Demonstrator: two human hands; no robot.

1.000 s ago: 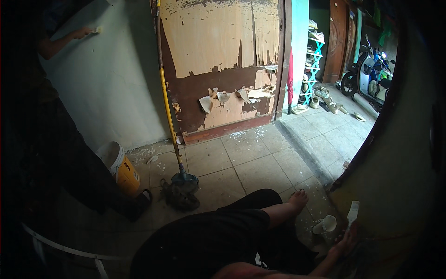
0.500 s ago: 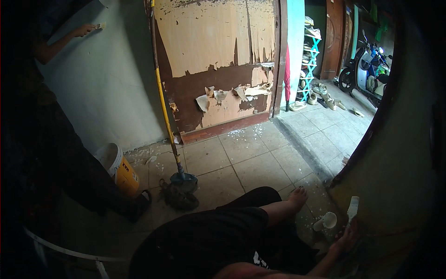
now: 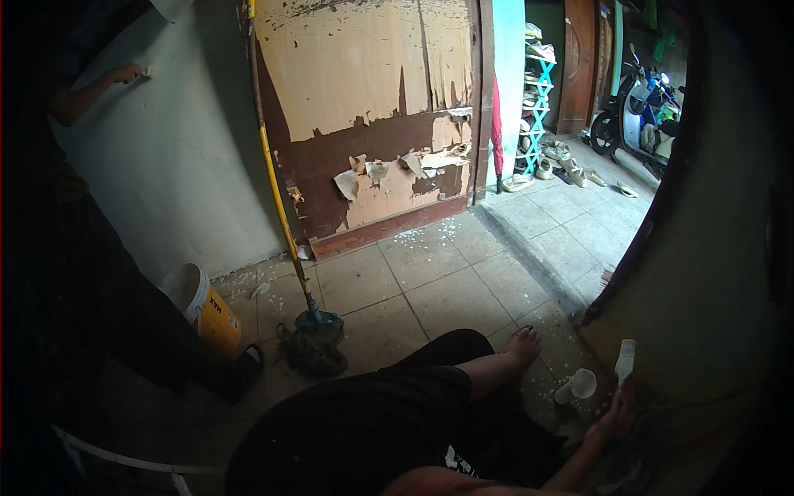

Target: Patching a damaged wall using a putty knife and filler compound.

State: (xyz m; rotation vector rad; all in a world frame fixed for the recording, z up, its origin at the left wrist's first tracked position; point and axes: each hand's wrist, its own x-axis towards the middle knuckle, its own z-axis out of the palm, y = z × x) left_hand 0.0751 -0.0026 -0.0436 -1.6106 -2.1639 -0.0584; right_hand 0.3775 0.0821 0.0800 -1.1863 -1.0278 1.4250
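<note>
While the right hand (image 3: pixel 614 419) is clamped on a pale flat-ended tool (image 3: pixel 625 359) extending forward beyond it, one white cup (image 3: pixel 584 383) sits near its left, on tiled floor (image 3: pixel 451 293); bare foot (image 3: pixel 523 347), farther left. Left hand: cannot tell.

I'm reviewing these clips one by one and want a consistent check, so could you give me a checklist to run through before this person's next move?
1. Right hand has a grip on the brush-like tool: ok, fingers around the handle.
2. White end of the tool clear of the fingers: ok, it points up beyond them.
3. White cup uncovered: ok, its mouth shows.
4. Cup holds enough material: cannot tell, its contents are unclear.
5. Floor tiles free of debris: not ok, white flakes are scattered on them.
6. Left hand free: cannot tell, it is out of view.
</note>
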